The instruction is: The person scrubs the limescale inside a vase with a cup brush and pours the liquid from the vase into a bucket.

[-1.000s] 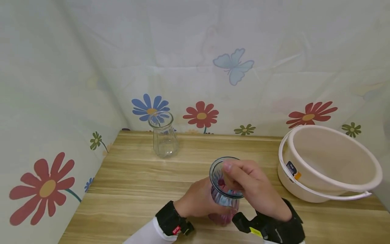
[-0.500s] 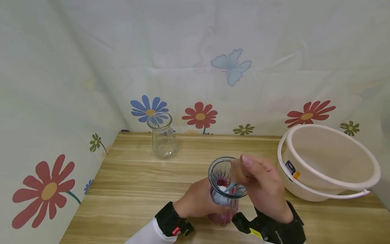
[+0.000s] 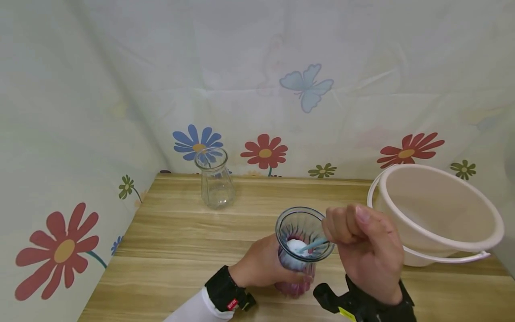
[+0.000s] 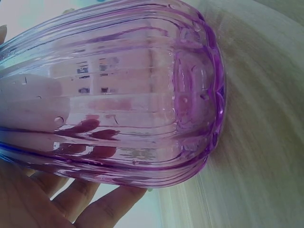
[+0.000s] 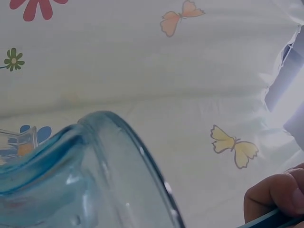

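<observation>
A ribbed glass vase (image 3: pixel 293 264), bluish at the rim and purple at the base, leans toward the right. My left hand (image 3: pixel 262 263) grips its side; in the left wrist view, fingers (image 4: pixel 107 205) curl beneath the purple glass (image 4: pixel 137 95). Just right of the mouth, my right hand (image 3: pixel 369 246) holds the thin blue handle of a cup brush (image 3: pixel 315 244). The brush's rounded white head sits inside the vase, and the handle slants out across the rim. Seen from the right wrist, the hand (image 5: pixel 278 195) pinches that handle beside the blue rim (image 5: pixel 130 166).
A clear glass vase (image 3: pixel 217 190) stands upright at the back left of the wooden table (image 3: pixel 169 250). To the right is a cream bucket (image 3: pixel 438 201), its handle hanging down in front. A flower-printed curtain (image 3: pixel 241 89) lines the back and left side.
My right hand has drawn back to the right from over the vase mouth, bringing the blue handle and white head into sight. The left hand and vase have stayed in place.
</observation>
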Demonstrator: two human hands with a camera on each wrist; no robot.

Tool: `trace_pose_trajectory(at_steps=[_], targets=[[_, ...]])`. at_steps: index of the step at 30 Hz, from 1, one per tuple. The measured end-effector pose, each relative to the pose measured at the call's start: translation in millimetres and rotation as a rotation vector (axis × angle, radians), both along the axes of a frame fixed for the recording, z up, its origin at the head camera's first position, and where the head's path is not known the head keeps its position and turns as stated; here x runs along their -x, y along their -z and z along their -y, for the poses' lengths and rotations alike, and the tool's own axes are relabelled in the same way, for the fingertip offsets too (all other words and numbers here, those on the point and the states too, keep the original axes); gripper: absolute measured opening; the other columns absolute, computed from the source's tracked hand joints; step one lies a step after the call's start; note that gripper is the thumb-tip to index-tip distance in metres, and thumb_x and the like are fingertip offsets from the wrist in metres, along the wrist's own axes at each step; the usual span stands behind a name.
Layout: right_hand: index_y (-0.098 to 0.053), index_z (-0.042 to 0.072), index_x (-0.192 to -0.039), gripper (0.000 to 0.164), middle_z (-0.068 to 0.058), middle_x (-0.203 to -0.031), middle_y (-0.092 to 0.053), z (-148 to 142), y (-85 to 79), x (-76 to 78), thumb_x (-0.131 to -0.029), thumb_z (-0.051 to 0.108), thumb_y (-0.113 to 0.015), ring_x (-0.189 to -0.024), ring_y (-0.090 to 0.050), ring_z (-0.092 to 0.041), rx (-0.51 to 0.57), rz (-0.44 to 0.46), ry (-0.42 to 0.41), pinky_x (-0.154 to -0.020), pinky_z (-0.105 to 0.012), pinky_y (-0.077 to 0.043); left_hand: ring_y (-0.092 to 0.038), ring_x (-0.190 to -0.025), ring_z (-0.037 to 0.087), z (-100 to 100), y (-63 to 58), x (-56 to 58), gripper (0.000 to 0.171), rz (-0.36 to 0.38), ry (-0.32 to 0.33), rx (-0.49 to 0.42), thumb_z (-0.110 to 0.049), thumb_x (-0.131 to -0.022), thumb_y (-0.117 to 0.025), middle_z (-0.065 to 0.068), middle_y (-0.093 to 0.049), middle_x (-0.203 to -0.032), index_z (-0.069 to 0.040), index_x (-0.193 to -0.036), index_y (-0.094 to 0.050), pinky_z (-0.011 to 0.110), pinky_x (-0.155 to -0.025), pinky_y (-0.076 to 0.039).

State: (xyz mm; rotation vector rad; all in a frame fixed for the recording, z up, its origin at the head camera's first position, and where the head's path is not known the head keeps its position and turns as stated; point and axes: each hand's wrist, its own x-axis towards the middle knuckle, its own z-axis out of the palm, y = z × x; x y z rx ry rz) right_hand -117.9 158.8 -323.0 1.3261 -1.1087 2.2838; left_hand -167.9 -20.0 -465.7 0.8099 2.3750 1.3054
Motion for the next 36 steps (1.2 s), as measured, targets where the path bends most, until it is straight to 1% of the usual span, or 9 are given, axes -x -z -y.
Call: trace_pose_trajectory(at_steps=[4, 8, 14, 18, 24, 30, 33, 36], targets=[[-0.019, 0.007, -0.069, 0.036, -0.001, -0.065, -0.017, 2.5, 1.0, 0.9, -0.101, -0.002, -0.006, -0.058, -0.02, -0.013, 0.001, -0.007, 0.012, -0.054, -0.027, -0.018, -0.062, -0.104, -0.001, -0.3, 0.0, 0.1, 0.074, -0.007, -0.005, 0.005, -0.058, -0.072, -0.088, -0.02, -0.064, -0.118, -0.041, -0.132, -0.047, 0.025, -0.093, -0.054], [-0.021, 0.007, -0.068, 0.037, -0.001, -0.065, -0.018, 4.6, 5.2, 2.3, -0.1, -0.004, -0.005, -0.058, -0.022, -0.014, -0.027, 0.019, 0.021, -0.054, -0.028, -0.019, -0.062, -0.104, 0.0, -0.5, -0.5, 0.4, 0.074, 0.003, 0.008, -0.013, -0.055, -0.074, -0.089, -0.02, -0.064, -0.12, -0.042, -0.133, -0.046, 0.024, -0.093, -0.053], [-0.026, 0.006, -0.07, 0.039, -0.003, -0.065, -0.021, 12.5, 12.1, 5.4, -0.101, -0.009, -0.008, -0.056, -0.026, -0.016, -0.123, 0.074, 0.077, -0.053, -0.033, -0.021, -0.062, -0.107, 0.001, -0.9, -0.9, 1.1, 0.075, 0.022, 0.041, -0.05, -0.053, -0.078, -0.087, -0.02, -0.064, -0.124, -0.045, -0.138, -0.043, 0.025, -0.096, -0.053], [-0.031, 0.006, -0.07, 0.04, -0.005, -0.065, -0.026, 18.9, 14.0, 4.5, -0.1, -0.013, -0.013, -0.056, -0.03, -0.019, -0.216, 0.098, 0.112, -0.054, -0.035, -0.026, -0.063, -0.104, 0.0, -1.9, 0.5, 1.8, 0.076, -0.01, 0.048, -0.05, -0.056, -0.077, -0.086, -0.02, -0.065, -0.123, -0.044, -0.139, -0.043, 0.024, -0.094, -0.053], [-0.037, 0.005, -0.074, 0.038, -0.004, -0.068, -0.031, 21.4, 8.9, 3.9, -0.104, -0.011, -0.02, -0.06, -0.035, -0.023, -0.377, 0.103, 0.069, -0.058, -0.036, -0.03, -0.064, -0.1, 0.0, -2.4, 1.0, 2.7, 0.075, -0.072, 0.061, -0.04, -0.061, -0.076, -0.085, -0.02, -0.066, -0.118, -0.042, -0.136, -0.044, 0.022, -0.09, -0.054], [-0.042, 0.007, -0.075, 0.038, -0.003, -0.068, -0.035, 18.5, 4.8, 1.1, -0.106, -0.007, -0.026, -0.061, -0.04, -0.023, -0.535, 0.143, 0.047, -0.056, -0.036, -0.035, -0.063, -0.1, -0.002, -2.0, 0.1, 4.1, 0.07, -0.115, 0.091, -0.034, -0.059, -0.079, -0.083, -0.02, -0.066, -0.115, -0.04, -0.135, -0.047, 0.022, -0.091, -0.053], [-0.043, 0.008, -0.074, 0.039, -0.004, -0.068, -0.035, 18.0, 4.3, -0.4, -0.106, -0.008, -0.028, -0.061, -0.04, -0.022, -0.566, 0.144, 0.058, -0.057, -0.036, -0.036, -0.063, -0.1, -0.003, -2.4, 0.9, 4.5, 0.068, -0.129, 0.098, -0.035, -0.058, -0.08, -0.082, -0.021, -0.065, -0.114, -0.039, -0.135, -0.047, 0.022, -0.091, -0.053], [-0.043, 0.008, -0.075, 0.038, -0.004, -0.068, -0.035, 19.2, 4.7, -0.5, -0.106, -0.008, -0.027, -0.061, -0.04, -0.022, -0.539, 0.117, 0.077, -0.056, -0.036, -0.035, -0.063, -0.099, -0.003, -2.9, 1.8, 5.1, 0.067, -0.132, 0.092, -0.04, -0.059, -0.08, -0.082, -0.022, -0.065, -0.114, -0.04, -0.134, -0.047, 0.021, -0.09, -0.053]])
